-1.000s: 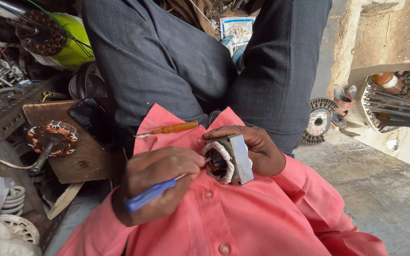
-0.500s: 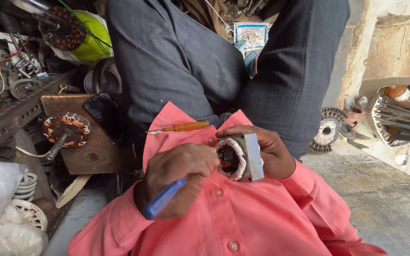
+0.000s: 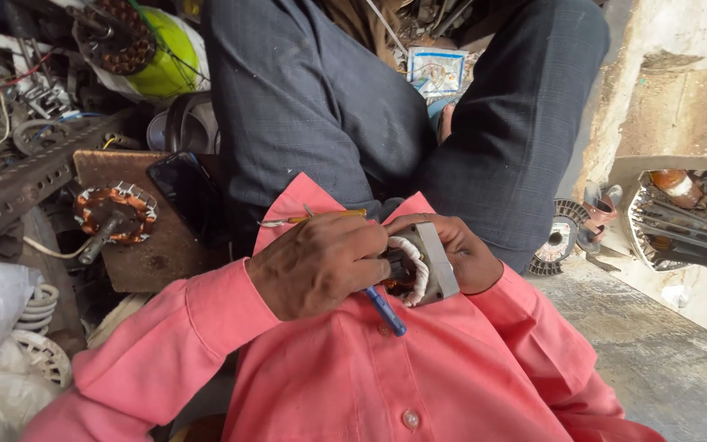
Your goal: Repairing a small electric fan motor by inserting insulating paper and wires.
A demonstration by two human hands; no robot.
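Observation:
My right hand grips a small grey motor stator with white-wrapped windings, held over my pink shirt at my lap. My left hand is closed around a blue-handled tool. Its working end is pressed into the stator's opening and hidden by my fingers. The blue handle sticks out below my hand toward my chest. An orange-handled screwdriver lies across my lap just above my left hand.
A wooden block on the left carries a copper-wound rotor and a black phone. Metal parts, wires and a green-yellow object crowd the far left. A fan disc and metal grille sit right.
My left hand has moved right, up against the stator, and turned so the blue handle now points down toward my chest. The right hand keeps its hold on the stator.

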